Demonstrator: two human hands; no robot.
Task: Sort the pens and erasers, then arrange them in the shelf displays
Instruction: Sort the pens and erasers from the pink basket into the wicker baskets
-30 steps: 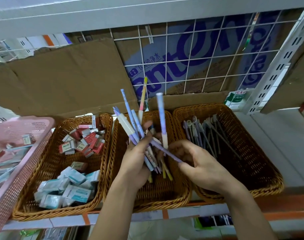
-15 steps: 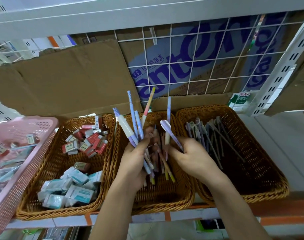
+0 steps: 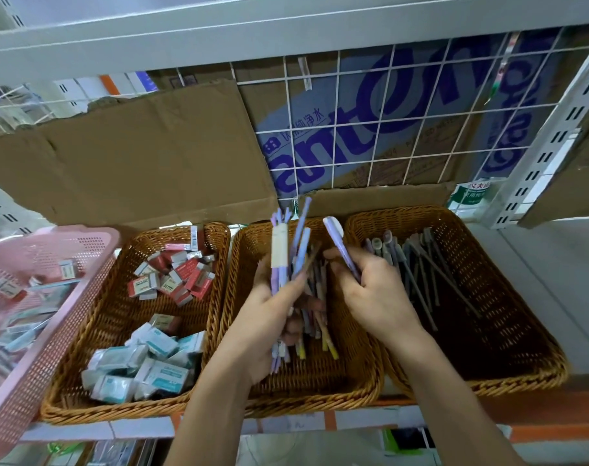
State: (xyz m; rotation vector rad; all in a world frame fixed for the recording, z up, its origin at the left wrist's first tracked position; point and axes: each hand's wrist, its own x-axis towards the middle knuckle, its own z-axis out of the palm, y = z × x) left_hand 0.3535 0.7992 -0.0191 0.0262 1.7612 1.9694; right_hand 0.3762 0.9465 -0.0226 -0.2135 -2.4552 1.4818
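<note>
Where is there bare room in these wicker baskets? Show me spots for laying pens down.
Right brown wicker basket: bare floor right of and in front of its grey pens. Left brown wicker basket: bare strip by its left wall, between red-wrapped erasers and teal-wrapped erasers. Crowded: middle brown wicker basket, loose pens under the left hand and right hand.

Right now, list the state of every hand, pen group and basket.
left hand: grips upright pen bundle
right hand: holds one purple pen
left basket: holds erasers
middle basket: holds loose pens
right basket: holds grey pens
pink basket: holds unsorted items
</note>
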